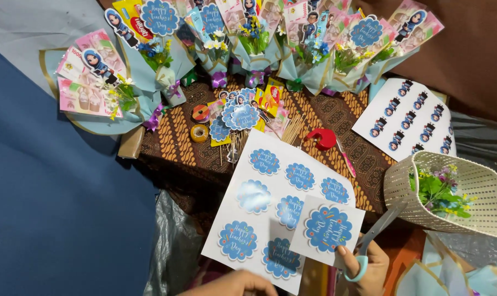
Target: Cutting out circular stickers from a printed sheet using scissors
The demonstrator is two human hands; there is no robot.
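My right hand point(369, 268) grips scissors point(377, 235) with light blue handles, blades pointing up and right. Its thumb also pinches a cut white piece with one blue scalloped sticker point(329, 228). My left hand point(234, 284) shows only at the bottom edge, touching the lower edge of a white sheet point(270, 183) printed with several blue scalloped stickers. One sticker spot on the sheet is glossy with glare.
A cream perforated basket point(473, 186) of small artificial flowers lies at the right. A second sheet of cartoon figure stickers point(410, 118) lies behind it. Several wrapped bouquets point(248, 44) line the back; tape rolls point(200, 114), skewers point(292, 129) and a red dispenser point(321, 138) lie on patterned brown cloth.
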